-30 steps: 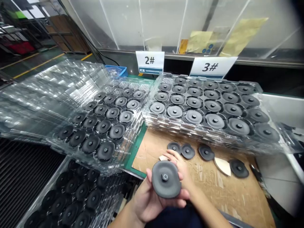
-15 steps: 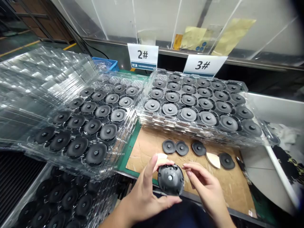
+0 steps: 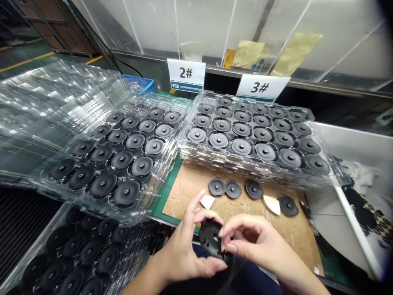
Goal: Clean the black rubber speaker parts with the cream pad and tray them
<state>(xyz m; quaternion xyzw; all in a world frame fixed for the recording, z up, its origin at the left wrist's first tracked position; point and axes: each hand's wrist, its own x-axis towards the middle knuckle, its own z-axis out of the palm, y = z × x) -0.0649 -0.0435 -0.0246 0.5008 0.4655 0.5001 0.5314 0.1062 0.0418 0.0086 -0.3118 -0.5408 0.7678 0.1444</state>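
Observation:
A round black plastic disc (image 3: pixel 209 237) with small pegs round its face and a light spot near its centre is tilted up in front of me. My left hand (image 3: pixel 192 241) grips it by the edge, fingers at the top and thumb below. At its right edge, my right hand (image 3: pixel 245 237) is closed in a pinch against the disc; whatever is between those fingertips is hidden. Beyond my hands, a few similar discs (image 3: pixel 253 190) lie on a cardboard sheet (image 3: pixel 184 184), with two pale, leaf-shaped pieces (image 3: pixel 207 201) among them.
Clear plastic trays (image 3: pixel 196 149) full of black discs are stacked behind the cardboard. More filled trays (image 3: pixel 123 209) stand to the left, beside a tall stack of clear trays (image 3: pixel 61 98). A white bin (image 3: pixel 353 221) with dark parts sits right. Signs (image 3: pixel 186 76) read 2# and 3#.
My right hand has moved left and now touches the disc's edge. The disc has turned and tilted in my left hand. The camera view has shifted slightly.

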